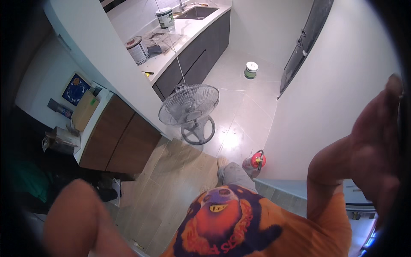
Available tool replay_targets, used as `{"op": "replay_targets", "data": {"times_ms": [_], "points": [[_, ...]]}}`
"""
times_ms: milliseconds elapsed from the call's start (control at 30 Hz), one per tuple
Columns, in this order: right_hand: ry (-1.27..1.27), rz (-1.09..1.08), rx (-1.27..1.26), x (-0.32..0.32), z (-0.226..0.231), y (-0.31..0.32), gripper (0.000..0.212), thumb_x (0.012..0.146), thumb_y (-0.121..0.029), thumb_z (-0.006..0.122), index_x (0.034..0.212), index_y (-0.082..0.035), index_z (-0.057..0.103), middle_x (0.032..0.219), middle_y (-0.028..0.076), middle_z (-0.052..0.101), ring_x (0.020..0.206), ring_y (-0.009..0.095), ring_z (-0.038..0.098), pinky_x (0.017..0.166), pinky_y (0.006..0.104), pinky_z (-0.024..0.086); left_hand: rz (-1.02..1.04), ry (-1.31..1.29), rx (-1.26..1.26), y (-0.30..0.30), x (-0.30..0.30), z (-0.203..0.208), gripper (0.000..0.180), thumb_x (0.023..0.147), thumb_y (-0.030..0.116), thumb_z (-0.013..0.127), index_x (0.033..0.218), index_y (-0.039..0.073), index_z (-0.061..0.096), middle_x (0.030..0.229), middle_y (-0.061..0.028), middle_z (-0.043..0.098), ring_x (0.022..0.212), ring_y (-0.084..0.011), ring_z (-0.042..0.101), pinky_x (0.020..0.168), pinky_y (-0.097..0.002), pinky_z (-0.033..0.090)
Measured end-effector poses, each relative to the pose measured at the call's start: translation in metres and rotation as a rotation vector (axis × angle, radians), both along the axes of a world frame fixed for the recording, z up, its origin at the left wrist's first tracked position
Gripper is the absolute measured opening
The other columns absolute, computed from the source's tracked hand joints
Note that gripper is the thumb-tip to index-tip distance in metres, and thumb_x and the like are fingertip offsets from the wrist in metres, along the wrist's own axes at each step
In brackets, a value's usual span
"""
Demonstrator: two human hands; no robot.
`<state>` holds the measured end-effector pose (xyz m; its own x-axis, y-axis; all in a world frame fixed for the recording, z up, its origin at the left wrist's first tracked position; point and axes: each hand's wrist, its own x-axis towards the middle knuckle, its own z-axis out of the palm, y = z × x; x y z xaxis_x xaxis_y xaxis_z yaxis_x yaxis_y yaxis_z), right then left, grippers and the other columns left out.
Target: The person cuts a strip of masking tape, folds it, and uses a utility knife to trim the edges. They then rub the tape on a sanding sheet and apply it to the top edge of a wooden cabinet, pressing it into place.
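At the right rim, very near, my right hand (376,141) is raised on a bent arm. One fingertip points up there, and the other fingers are cut off by the dark edge, so whether it holds anything is hidden. My left arm (77,205) comes up bent at the lower left, blurred, with its hand out of the picture. Below, I see my orange printed shirt (257,222) and grey trouser leg (237,173). Nothing in view is plainly touched by either hand.
A standing fan (188,109) is ahead, with a red fire extinguisher (255,160) by the right wall. A lidded pail (251,70) stands on the tiles. Pails (138,50) and a sink (197,13) are on the counter. At left, a brown cabinet (120,137) holds boxes.
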<state>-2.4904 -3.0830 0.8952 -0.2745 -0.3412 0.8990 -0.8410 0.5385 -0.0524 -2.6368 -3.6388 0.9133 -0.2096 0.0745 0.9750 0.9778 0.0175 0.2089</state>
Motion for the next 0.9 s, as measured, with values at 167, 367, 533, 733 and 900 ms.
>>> {"op": "replay_targets", "data": {"times_ms": [167, 367, 533, 733, 900], "points": [[0.013, -0.201, -0.464, -0.11, -0.091, 0.043, 0.022, 0.093, -0.013, 0.077, 0.11, 0.0, 0.071, 0.107, 0.009, 0.064, 0.068, 0.011, 0.054, 0.059, 0.0226, 0.043, 0.042, 0.201, -0.119, 0.065, -0.144, -0.047, 0.041, 0.109, 0.023, 0.045, 0.136, 0.0, 0.063, 0.136, -0.0148, 0.067, 0.12, -0.0236, 0.064, 0.107, -0.036, 0.049], [-0.94, -0.722, -0.723, -0.279, -0.332, 0.167, 0.024, 0.095, -0.01, 0.072, 0.115, 0.003, 0.072, 0.104, 0.007, 0.072, 0.098, 0.017, 0.066, 0.087, 0.0319, 0.052, 0.261, -1.373, 0.131, 0.181, -0.473, -0.29, 0.026, 0.098, 0.018, 0.069, 0.122, 0.01, 0.068, 0.099, 0.0006, 0.068, 0.074, -0.0084, 0.06, 0.065, -0.0255, 0.052], [-1.343, -0.935, -0.92, -0.236, -0.531, 0.191, 0.014, 0.09, -0.011, 0.07, 0.098, -0.001, 0.074, 0.078, 0.0, 0.065, 0.07, 0.012, 0.059, 0.062, 0.0315, 0.047, 0.38, -1.677, 0.285, 0.159, -0.641, -0.437, 0.055, 0.094, 0.018, 0.074, 0.145, 0.016, 0.054, 0.115, -0.0049, 0.065, 0.084, -0.0183, 0.061, 0.068, -0.0326, 0.053], [-1.62, -1.11, -0.774, -0.129, -0.631, 0.224, 0.016, 0.074, 0.002, 0.074, 0.09, 0.003, 0.073, 0.077, 0.004, 0.065, 0.073, 0.016, 0.061, 0.069, 0.0322, 0.052, 0.322, -1.641, 0.581, 0.154, -0.733, -0.514, 0.06, 0.093, 0.023, 0.078, 0.146, 0.02, 0.051, 0.109, -0.0029, 0.062, 0.085, -0.0171, 0.061, 0.07, -0.0319, 0.053], [-1.779, -1.233, -0.781, -0.085, -0.636, 0.229, 0.027, 0.074, 0.002, 0.077, 0.101, 0.001, 0.073, 0.085, 0.006, 0.066, 0.077, 0.016, 0.06, 0.073, 0.0331, 0.052, 0.429, -1.474, 0.557, 0.144, -0.746, -0.508, 0.056, 0.092, 0.024, 0.083, 0.14, 0.014, 0.058, 0.102, -0.0021, 0.061, 0.082, -0.0129, 0.058, 0.074, -0.0297, 0.05]]}}
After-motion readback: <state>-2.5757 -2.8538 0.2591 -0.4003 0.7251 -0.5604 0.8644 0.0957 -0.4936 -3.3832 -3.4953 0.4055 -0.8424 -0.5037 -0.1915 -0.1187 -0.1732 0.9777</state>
